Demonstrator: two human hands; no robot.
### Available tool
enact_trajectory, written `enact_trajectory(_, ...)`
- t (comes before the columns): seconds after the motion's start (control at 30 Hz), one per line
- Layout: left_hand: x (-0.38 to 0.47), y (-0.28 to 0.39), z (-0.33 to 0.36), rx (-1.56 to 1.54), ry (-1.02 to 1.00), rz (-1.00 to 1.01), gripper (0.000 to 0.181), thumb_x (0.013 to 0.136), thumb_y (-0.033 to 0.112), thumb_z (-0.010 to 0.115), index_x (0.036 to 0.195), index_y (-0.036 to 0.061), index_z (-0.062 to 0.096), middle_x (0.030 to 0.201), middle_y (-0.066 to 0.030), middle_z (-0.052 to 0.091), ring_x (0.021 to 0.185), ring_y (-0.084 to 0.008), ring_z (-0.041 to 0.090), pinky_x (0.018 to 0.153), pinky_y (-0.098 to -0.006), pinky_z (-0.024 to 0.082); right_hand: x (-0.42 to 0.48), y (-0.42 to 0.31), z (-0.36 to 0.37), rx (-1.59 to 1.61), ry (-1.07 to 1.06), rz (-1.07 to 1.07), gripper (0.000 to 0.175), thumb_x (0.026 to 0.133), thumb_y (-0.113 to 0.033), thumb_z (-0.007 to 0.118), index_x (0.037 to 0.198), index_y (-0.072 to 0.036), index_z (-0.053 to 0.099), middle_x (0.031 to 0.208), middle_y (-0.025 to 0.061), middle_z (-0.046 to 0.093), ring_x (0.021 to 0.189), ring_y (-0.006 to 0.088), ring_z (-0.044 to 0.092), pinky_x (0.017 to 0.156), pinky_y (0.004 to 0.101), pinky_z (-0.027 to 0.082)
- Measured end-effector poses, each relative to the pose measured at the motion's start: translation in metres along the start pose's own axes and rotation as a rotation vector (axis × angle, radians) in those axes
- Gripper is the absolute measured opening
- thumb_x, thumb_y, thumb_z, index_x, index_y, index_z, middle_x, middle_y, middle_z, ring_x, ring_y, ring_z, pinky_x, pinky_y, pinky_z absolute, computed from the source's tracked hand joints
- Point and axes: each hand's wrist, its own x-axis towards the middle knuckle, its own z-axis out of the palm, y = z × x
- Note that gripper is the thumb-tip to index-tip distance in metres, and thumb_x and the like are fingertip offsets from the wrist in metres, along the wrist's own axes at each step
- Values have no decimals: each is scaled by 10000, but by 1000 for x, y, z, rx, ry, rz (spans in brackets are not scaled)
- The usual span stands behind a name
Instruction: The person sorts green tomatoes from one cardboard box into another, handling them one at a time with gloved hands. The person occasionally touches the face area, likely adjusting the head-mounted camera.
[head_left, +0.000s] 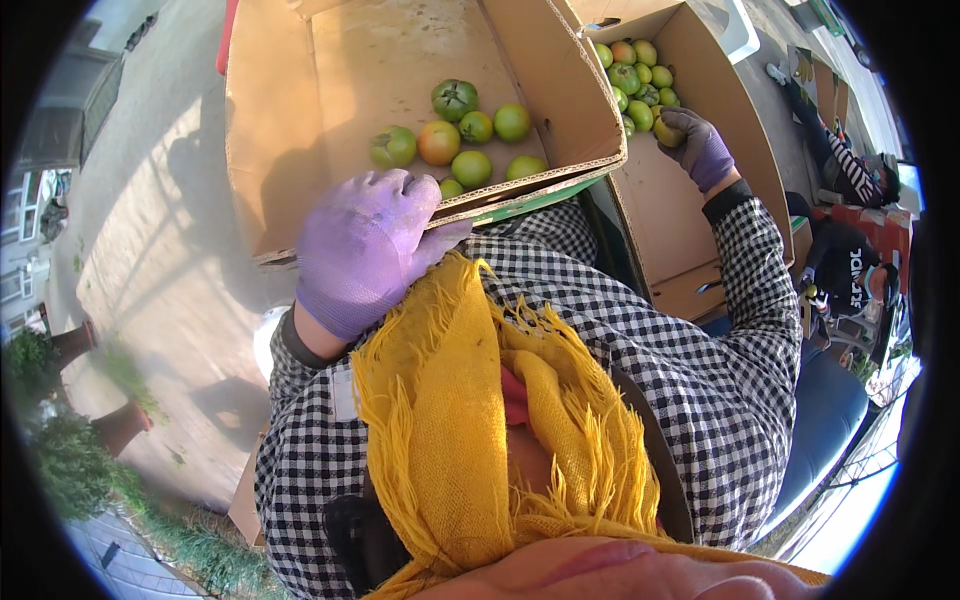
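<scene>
Several green tomatoes (471, 169), one of them orange (439, 142), lie in the near corner of a large cardboard box (277, 97). My left hand (367, 247), in a purple work glove, rests over that box's near rim, its thumb outside and its fingers on the inner side. To the right is a second cardboard box (720, 105) with green and reddish tomatoes (639, 114) gathered at its far end. My right hand (694, 146), gloved as well, has its fingers around a yellowish-green tomato (668, 133) beside that group.
Two people (859, 169) (847, 262) are at the right, near other cardboard boxes (829, 94). A white plastic edge (739, 34) stands beyond the right box. Potted plants (120, 427) are at the lower left on the concrete ground (142, 247).
</scene>
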Motion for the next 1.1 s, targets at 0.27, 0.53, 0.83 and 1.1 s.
enact_trajectory(0.27,4,5,-8,49,-4,20,429,902,564,704,887,137,666,826,-49,649,805,-261,683,695,-404,548,-25,67,95,-519,-218,116,550,897,-235,794,1323,75,636,1147,167,741,1001,254,731,874,343,585)
enact_trajectory(0.53,3,3,-6,44,44,43,427,907,553,705,890,128,668,826,-51,647,792,-261,672,691,-408,542,-16,83,75,-546,93,168,616,840,-267,814,1316,81,635,1173,223,741,1044,309,726,916,397,558)
enact_trajectory(0.83,1,1,-5,31,22,41,425,920,543,697,938,119,680,851,-55,654,821,-260,674,710,-407,545,-9,88,83,58,143,378,575,864,-65,763,1371,96,544,1105,166,697,916,239,719,802,314,607)
enact_trajectory(1.1,6,8,-12,122,-109,-17,425,886,508,703,1007,103,652,908,-76,665,891,-300,670,788,-446,529,3,132,69,153,43,266,530,918,-73,738,1381,85,535,1174,177,690,983,253,729,860,318,616)
